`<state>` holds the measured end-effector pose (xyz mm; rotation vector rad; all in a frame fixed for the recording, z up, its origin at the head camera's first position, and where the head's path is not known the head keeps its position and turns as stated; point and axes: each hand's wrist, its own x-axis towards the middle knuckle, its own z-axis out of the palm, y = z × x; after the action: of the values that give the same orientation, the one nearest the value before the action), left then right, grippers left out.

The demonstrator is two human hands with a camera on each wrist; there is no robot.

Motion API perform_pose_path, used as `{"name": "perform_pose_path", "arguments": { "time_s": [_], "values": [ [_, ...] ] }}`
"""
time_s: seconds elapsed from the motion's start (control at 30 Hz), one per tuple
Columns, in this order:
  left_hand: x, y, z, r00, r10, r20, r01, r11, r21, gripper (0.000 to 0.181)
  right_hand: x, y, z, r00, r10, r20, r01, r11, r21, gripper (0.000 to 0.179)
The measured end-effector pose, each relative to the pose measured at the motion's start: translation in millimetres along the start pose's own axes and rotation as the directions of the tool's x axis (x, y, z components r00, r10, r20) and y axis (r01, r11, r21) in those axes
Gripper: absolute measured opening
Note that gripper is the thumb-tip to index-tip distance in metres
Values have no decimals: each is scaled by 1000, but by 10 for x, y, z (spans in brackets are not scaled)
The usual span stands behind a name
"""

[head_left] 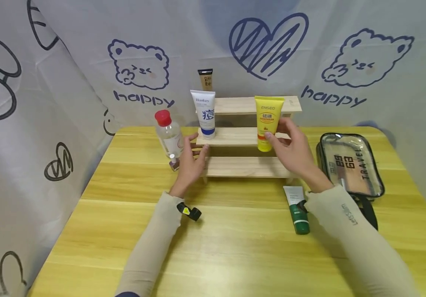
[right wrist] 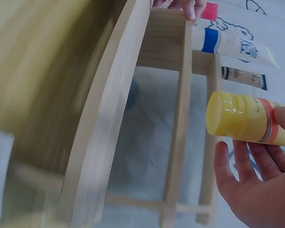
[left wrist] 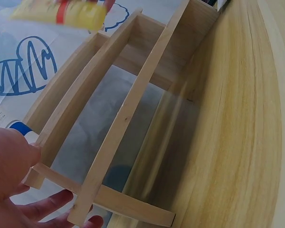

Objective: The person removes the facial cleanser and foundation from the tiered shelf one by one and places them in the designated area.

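Note:
My right hand (head_left: 295,150) pinches a yellow squeeze tube (head_left: 268,119) between thumb and fingers, cap down, in front of the right part of a stepped wooden rack (head_left: 246,167). In the right wrist view the tube's yellow cap (right wrist: 223,114) points toward the shelves. At the rack's left end my left hand (head_left: 191,165) grips the middle tier, its thumb at the front edge and its fingers about the side. Just above that thumb a white and blue tube (head_left: 204,113) stands on the middle tier. Behind it a tan tube with a black end (head_left: 205,79) stands on the top tier.
Left of the rack stand a clear bottle with a red cap (head_left: 169,134) and a small white-capped bottle (head_left: 173,163). A green and white tube (head_left: 297,210) lies on the table by my right sleeve. A transparent travel pouch (head_left: 351,165) sits at the right.

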<state>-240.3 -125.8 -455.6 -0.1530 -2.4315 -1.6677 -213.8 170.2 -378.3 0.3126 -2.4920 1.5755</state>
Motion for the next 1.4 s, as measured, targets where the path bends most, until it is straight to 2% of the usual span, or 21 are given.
{"name": "perform_pose_path", "arguments": {
  "time_s": [0.2,0.43,0.63,0.8,1.0,1.1,1.2,1.27,1.33,1.4],
  "values": [
    [2,-20,-15,1000,-15,11,15,1000,4,53,-348,3,-297,1000,3,5,-3,996,-91,48],
    [34,-34,-24,1000,11,10,-11,1000,11,53,-750,141,-574,1000,14,-3,-14,985,-174,42],
    [30,-6,-40,1000,2,20,-3,1000,11,53,-1054,328,-738,998,56,-11,-57,970,-235,37],
    [27,1,-37,1000,-4,19,4,1000,8,54,-1297,438,-772,989,145,-10,-141,942,-305,43],
    [36,17,-28,1000,-5,28,5,1000,-5,54,-1537,556,-792,957,290,19,-266,901,-343,60],
    [43,5,-30,1000,-2,26,2,1000,-6,54,-1612,625,-817,928,368,48,-326,870,-370,66],
    [73,-78,-26,1000,15,10,-15,1000,2,53,-1658,692,-831,896,436,81,-374,841,-392,73],
    [68,-86,-27,1000,22,6,-22,1000,3,53,-1683,728,-830,876,472,98,-399,825,-401,76],
    [71,-113,-19,1000,26,2,-26,1000,8,53,-1707,756,-826,864,490,112,-410,816,-408,77],
    [38,-45,-22,1000,15,16,-15,1000,1,53,-1730,776,-822,856,502,121,-416,809,-416,77]
  ]
}}
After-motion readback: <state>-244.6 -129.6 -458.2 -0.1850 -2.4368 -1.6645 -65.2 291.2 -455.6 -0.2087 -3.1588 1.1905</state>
